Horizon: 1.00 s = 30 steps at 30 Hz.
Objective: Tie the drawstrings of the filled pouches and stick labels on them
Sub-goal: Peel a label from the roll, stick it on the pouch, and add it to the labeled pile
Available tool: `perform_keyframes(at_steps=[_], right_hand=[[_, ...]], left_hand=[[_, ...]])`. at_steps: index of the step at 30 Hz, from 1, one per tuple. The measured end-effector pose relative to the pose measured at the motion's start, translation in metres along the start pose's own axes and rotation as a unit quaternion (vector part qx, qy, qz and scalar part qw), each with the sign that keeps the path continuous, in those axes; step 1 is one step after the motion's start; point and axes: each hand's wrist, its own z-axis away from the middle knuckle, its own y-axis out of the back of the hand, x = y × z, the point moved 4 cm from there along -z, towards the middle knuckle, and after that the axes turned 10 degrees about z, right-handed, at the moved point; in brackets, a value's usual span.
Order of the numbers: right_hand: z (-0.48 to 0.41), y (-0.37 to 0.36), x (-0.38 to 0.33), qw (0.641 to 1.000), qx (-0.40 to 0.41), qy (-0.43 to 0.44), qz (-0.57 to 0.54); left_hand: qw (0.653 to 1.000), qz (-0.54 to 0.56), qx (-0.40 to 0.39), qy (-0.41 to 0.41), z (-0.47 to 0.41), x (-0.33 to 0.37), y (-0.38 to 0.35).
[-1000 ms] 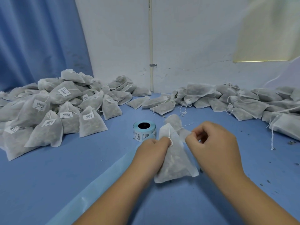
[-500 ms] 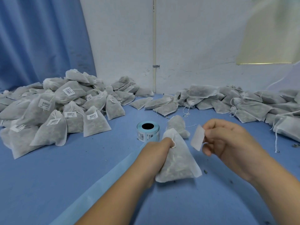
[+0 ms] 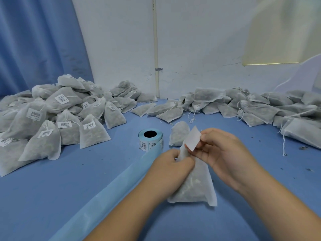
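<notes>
Gripping the pouch at its gathered neck, my left hand steadies it; my right hand pinches a label. Pouch judged soft, light; label flimsy.

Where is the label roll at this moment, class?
In the head view, the label roll sits mid-table, just left of a lone pouch and beyond the left hand.

Pouch heaps flank open table; label roll seemingly midway.
</notes>
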Motion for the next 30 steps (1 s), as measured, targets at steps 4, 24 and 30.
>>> perform_keyframes(at_steps=[4, 24, 30], right_hand=[[-0.001, -0.001, 0.005, 1.0, 0.019, -0.014, 0.0], [0.016, -0.004, -0.003, 0.783, 0.241, 0.175, 0.546], [0.014, -0.009, 0.005, 0.818, 0.186, 0.18, 0.514]], left_hand=[[0.999, 0.021, -0.029, 0.023, 0.0, -0.001, -0.001], [0.984, -0.049, 0.163, -0.047, -0.004, 0.002, 0.014], [0.982, -0.063, 0.163, -0.069, -0.004, 0.003, 0.011]])
